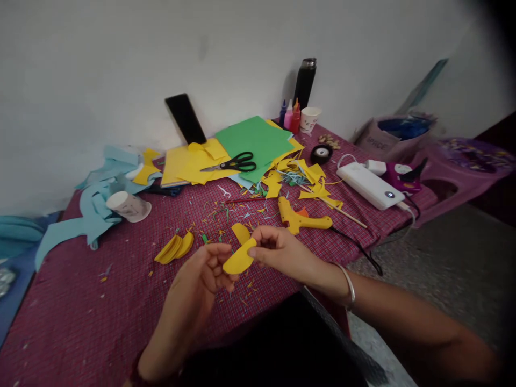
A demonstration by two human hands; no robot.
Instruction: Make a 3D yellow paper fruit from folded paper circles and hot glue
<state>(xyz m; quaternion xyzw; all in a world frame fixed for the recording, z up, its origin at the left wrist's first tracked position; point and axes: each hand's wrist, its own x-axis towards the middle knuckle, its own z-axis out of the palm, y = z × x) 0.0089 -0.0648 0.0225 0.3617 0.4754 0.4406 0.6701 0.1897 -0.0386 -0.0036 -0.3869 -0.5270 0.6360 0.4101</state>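
My right hand [278, 250] pinches a folded yellow paper half-circle [239, 260] between thumb and fingertips. My left hand [203, 274] is cupped at the paper's left edge, its fingers apart and partly curled; whether they touch the paper I cannot tell. Just behind the held piece shows another yellow half-circle [241, 233]. Left of my hands, a fanned row of folded yellow paper pieces [175, 248] rests on the red checked cloth [80, 301]. A yellow glue gun [300, 217] lies beyond my right hand, its black cord trailing right.
Black-handled scissors [237, 162] lie on yellow and green paper sheets [253, 142]. A paper cup [129, 206] lies tipped by blue paper scraps [94, 207]. A phone [186, 119] leans on the wall. At right are a white power bank [368, 185], black tape [321, 154] and glue bottles [295, 118].
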